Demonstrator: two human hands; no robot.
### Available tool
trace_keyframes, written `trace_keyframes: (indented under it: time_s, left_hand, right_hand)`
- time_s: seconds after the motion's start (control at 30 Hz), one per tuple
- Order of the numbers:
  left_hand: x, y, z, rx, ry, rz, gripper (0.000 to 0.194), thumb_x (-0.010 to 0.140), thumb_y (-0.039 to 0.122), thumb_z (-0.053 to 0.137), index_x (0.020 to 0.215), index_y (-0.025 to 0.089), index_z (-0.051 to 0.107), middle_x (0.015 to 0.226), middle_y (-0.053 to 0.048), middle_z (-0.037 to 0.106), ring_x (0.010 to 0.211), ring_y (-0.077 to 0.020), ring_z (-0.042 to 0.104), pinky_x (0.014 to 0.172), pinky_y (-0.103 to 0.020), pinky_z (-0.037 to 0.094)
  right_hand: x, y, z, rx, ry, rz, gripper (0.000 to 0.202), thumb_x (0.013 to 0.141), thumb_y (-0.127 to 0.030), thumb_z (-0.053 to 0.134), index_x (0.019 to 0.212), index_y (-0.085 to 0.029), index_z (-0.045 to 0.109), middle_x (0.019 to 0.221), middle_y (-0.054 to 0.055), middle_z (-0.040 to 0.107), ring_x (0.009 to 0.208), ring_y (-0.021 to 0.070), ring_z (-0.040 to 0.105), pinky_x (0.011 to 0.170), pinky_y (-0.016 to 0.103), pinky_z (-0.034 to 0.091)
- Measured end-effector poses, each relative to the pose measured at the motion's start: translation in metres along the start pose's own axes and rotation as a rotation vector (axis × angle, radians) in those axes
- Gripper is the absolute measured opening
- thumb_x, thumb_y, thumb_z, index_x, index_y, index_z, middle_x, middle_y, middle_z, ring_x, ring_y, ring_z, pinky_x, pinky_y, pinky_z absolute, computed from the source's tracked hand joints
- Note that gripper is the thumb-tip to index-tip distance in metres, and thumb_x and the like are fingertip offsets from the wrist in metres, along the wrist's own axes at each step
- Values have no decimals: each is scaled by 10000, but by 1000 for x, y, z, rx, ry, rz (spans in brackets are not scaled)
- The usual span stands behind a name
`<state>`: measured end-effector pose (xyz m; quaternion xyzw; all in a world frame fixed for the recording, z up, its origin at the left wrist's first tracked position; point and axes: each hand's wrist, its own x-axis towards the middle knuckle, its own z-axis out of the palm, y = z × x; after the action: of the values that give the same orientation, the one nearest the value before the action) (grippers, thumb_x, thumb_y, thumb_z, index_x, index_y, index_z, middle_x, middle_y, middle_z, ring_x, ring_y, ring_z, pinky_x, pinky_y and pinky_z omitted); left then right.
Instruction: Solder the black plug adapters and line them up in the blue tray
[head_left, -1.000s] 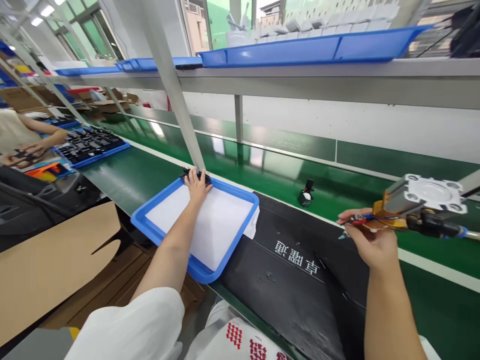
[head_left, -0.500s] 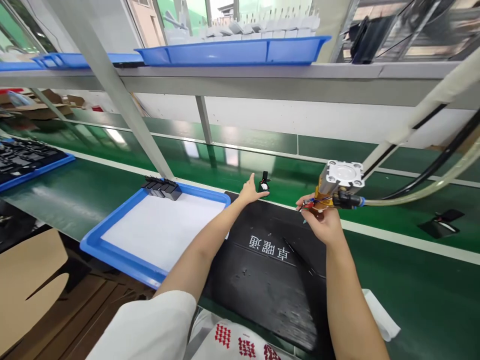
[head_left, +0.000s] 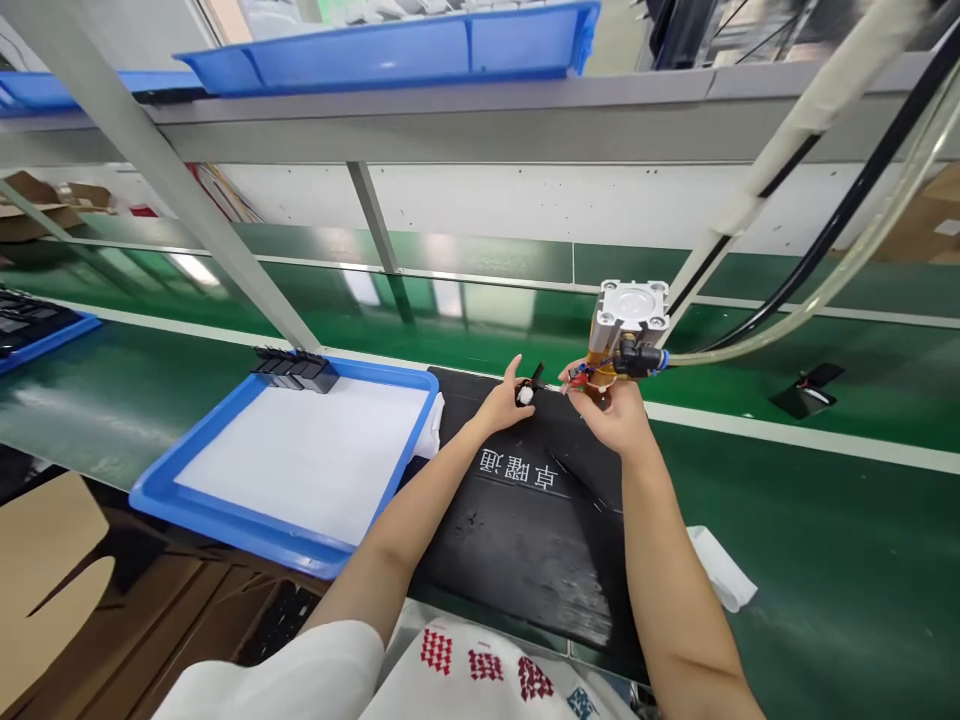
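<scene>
I wear a loose, white cloth sleeve [head_left: 289, 672] that stops short. My white cloth front [head_left: 466, 692] has three red patches [head_left: 436, 651] and one dark blue patch [head_left: 581, 703].

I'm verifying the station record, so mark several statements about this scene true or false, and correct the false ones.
1. The left grip holds a small black-and-white part. True.
2. The right grip is resting in the blue tray. False: the right grip is closed around the lower end of the silver-topped tool.
3. Black parts stand at the far left corner of the blue tray with the white sheet. True.
4. The black mat is left of that tray. False: the black mat is to its right.
</scene>
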<state>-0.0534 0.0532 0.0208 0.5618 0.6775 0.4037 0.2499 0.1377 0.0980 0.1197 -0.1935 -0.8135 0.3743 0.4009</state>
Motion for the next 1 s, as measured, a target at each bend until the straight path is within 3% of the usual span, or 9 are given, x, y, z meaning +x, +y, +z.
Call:
trace_keyframes:
  time_s: [0.1, 0.23, 0.37, 0.47, 0.57, 0.63, 0.73, 0.83, 1.0]
  left_hand:
    - [-16, 3, 7, 109, -9, 157, 993, 734, 93, 617, 1578, 267, 124, 1466, -129, 511, 1304, -265, 535, 1060, -408, 460]
    - [-23, 8, 12, 317, 6, 265, 744, 767, 54, 534, 1450, 338, 451, 1603, -61, 308, 1417, -295, 399, 1031, -415, 501]
    - [-20, -1, 16, 184, 89, 212, 765, 715, 47, 589, 1428, 298, 469, 1535, -94, 387, 1317, -268, 503, 1018, -398, 518]
    - [-16, -12, 20, 9, 154, 82, 792, 666, 64, 681, 1414, 199, 456, 1370, -143, 531, 1148, -261, 611, 960, -410, 550]
    - [-14, -18, 25, -54, 211, -24, 693, 667, 156, 777, 1313, 174, 528, 1246, -137, 598, 1035, -251, 653, 885, -414, 573]
    - [-14, -17, 28, -53, 252, -4, 568, 677, 197, 804, 1204, 185, 591, 1242, -128, 608, 1080, -254, 643, 909, -403, 559]
    - [-17, -10, 31, -22, 203, 28, 408, 738, 222, 777, 1111, 191, 617, 1161, -92, 672, 1093, -248, 649, 947, -380, 528]
    - [-22, -2, 31, 28, 90, 15, 402, 801, 272, 729, 1171, 203, 587, 1060, -46, 719, 988, -235, 685, 885, -345, 529]
    - [-29, 7, 31, 78, 34, 71, 428, 839, 316, 687, 1241, 228, 571, 1166, -31, 706, 1009, -221, 686, 851, -300, 518]
  right_hand:
    - [0, 0, 1, 0, -3, -16, 139, 787, -307, 611, 852, -187, 636, 867, 96, 693, 732, 220, 649, 570, 310, 503]
    - [-1, 5, 3, 5, 16, -34, 109, 776, -275, 626, 839, -187, 637, 855, 82, 689, 667, 187, 622, 536, 291, 480]
    - [-1, 11, 9, 152, 72, -32, 99, 772, -270, 648, 847, -207, 630, 844, 58, 691, 722, 198, 664, 604, 314, 532]
    - [-1, 14, 15, 260, 107, -75, 123, 782, -310, 682, 850, -221, 630, 825, 44, 688, 753, 204, 673, 668, 339, 558]
    - [-1, 15, 20, 288, 109, -101, 198, 804, -367, 699, 938, -241, 627, 859, 43, 686, 790, 207, 672, 690, 341, 559]
    - [-3, 15, 22, 247, 81, -85, 259, 816, -388, 702, 1015, -254, 606, 907, 48, 685, 817, 210, 672, 696, 340, 552]
    - [-6, 15, 25, 205, 61, -58, 335, 809, -413, 719, 1067, -265, 566, 953, 50, 672, 843, 212, 668, 715, 348, 547]
    - [-7, 13, 29, 221, 69, -56, 345, 794, -425, 740, 1037, -267, 552, 922, 31, 657, 784, 190, 660, 712, 349, 546]
    - [-5, 10, 34, 249, 99, -95, 323, 774, -418, 771, 947, -260, 548, 881, 9, 648, 762, 174, 653, 726, 355, 559]
